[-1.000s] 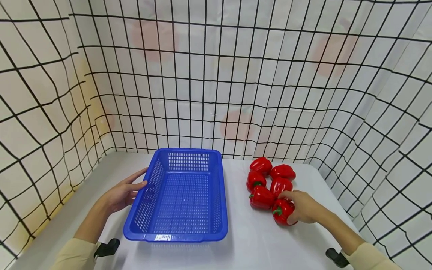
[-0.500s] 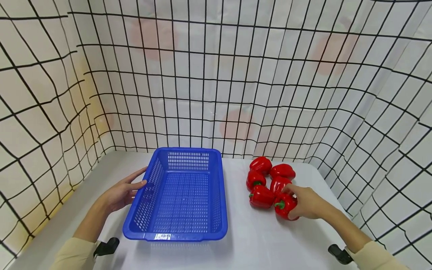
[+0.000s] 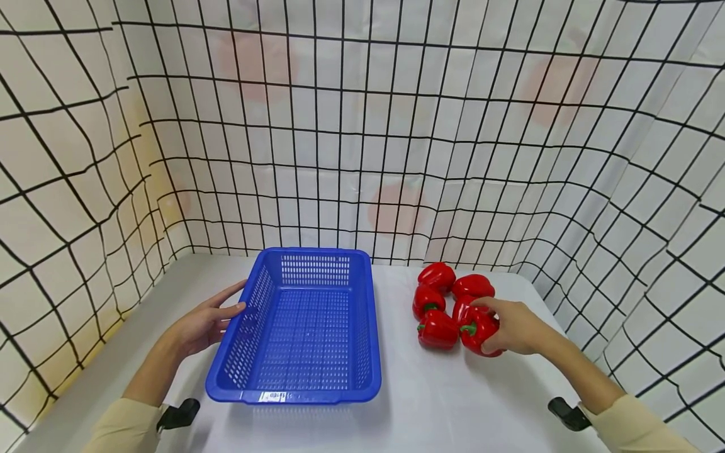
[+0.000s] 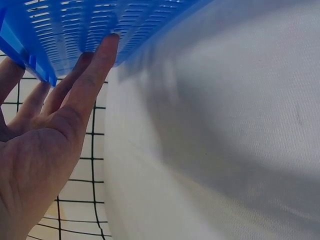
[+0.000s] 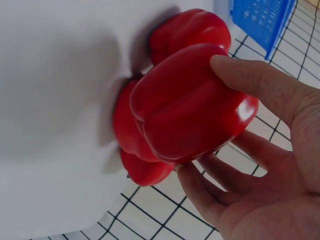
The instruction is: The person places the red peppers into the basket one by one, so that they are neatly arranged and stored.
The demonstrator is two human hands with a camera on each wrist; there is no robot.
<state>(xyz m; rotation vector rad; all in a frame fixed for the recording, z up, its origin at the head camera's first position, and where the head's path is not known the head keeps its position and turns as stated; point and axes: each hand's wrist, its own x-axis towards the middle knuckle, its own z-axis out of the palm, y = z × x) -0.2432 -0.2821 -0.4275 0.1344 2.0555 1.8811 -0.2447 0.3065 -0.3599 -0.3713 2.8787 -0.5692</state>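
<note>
My right hand point(image 3: 517, 326) grips a glossy red bell pepper point(image 3: 479, 337) with a green stem. In the right wrist view the thumb lies along one side of that bell pepper point(image 5: 187, 107) and the fingertips are on the other side, in front of other red peppers point(image 5: 132, 120). Several more bell peppers point(image 3: 438, 330) lie in a cluster just behind and left of it. My left hand point(image 3: 198, 330) rests against the left side of a blue plastic basket point(image 3: 370, 314), fingers extended. From the left wrist, those fingers show at the basket's slotted outer wall point(image 4: 90, 25).
The bare basket floor point(image 3: 306, 340) shows through its open top. A white table surface point(image 3: 436, 402) lies under everything. Black grid netting point(image 3: 368, 132) over white sheeting encloses the table at the back and both sides.
My right hand has moved the held bell pepper a little away from me and up in view, so it overlaps the pepper behind it. The left hand and basket stay put.
</note>
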